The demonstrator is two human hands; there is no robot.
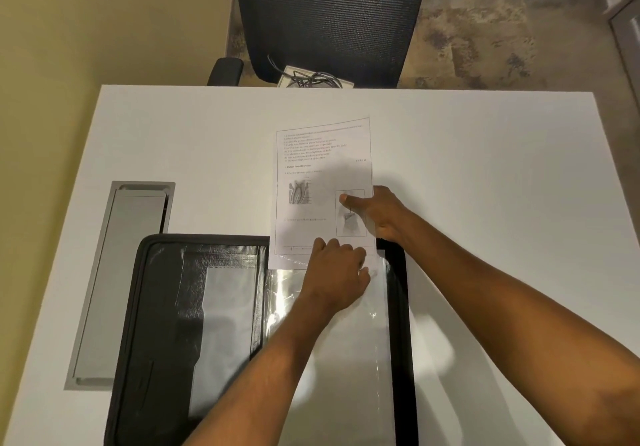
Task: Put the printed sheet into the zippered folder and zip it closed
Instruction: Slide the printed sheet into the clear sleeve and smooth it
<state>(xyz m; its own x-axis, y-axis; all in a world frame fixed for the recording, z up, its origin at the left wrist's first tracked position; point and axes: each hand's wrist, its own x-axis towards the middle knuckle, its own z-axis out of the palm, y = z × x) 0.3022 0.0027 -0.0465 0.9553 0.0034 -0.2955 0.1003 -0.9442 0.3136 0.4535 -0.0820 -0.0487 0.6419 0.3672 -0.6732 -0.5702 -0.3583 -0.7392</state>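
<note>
Head view, left to right: one grey metal cable hatch (pixel 119 283) set flush in the white surface (pixel 485 168), one black zippered folder (pixel 156 324) lying open on the near part of the surface, one printed sheet (pixel 322 175), and two bare hands. Beyond the far edge stands one black mesh office chair (pixel 332 16) with a tangle of cables (pixel 311 78) at its foot. The folder shows a dark leather-look pocket panel on its left half and a glossy clear plastic sleeve (pixel 346 341) on its right half, framed by the black zip border. The sheet is white with lines of small text at the top, a tooth diagram at mid-left and a boxed picture at lower right; it lies mostly on the surface beyond the folder, its near edge overlapping the top of the sleeve. The left hand (pixel 337 276) has a narrow grip, fingers curled on the sheet's bottom edge at the sleeve mouth. The right hand (pixel 377 213) pinches the sheet's right edge, thumb on top, fingers behind.
</note>
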